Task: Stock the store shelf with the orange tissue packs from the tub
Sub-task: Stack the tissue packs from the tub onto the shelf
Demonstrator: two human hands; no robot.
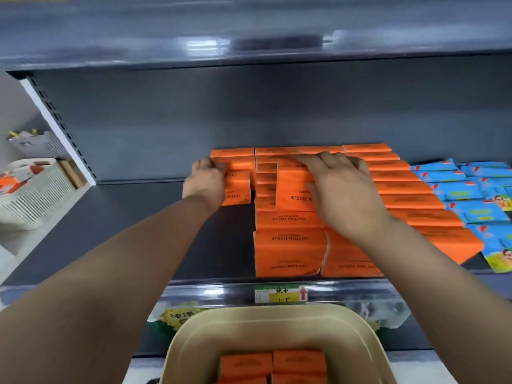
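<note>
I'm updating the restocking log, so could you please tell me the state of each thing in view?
Left hand: grips the left pack on the shelf.
Right hand: grips the raised pack, which stands above its row.
Shelf: partly stocked, left part bare.
Tub: open, with orange packs inside.
Blue packs: lying flat, right of the orange rows.
</note>
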